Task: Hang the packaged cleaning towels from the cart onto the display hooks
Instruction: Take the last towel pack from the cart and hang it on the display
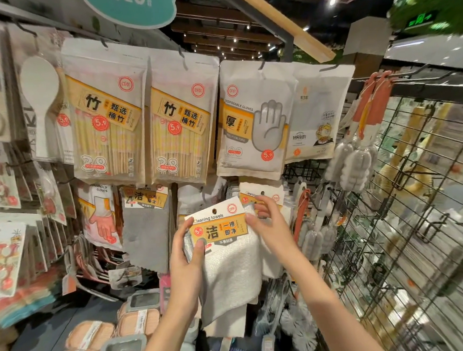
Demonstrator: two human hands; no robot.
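Hanging along the top row, from the left, were a white rice spoon, two clear pouches of bamboo chopsticks marked "CEO", "5.9" and "38", a "DISPOSABLE GLOVES" pouch printed with a grey hand, and a pale pouch with a cartoon figure. Below them hung a "HOUSEHOLD GLOVES" pack showing a pink glove, then a grey cloth under an orange header card. Lower left, peach-coloured lidded boxes lay on a dark shelf. At the centre the left hand gripped the pack of cleaning towels by its left edge, thumb pressed on the card front, fingers curled behind. The card read "Cleaning towels", "CEO" and "5.9" over an orange band with large Chinese characters, a punched hole at its top; fluffy white cloth drooped beneath it. The right hand pinched the card's right edge, thumb in front, fingers behind. To the right, orange-handled sponge brushes hung on a black wire grid panel.
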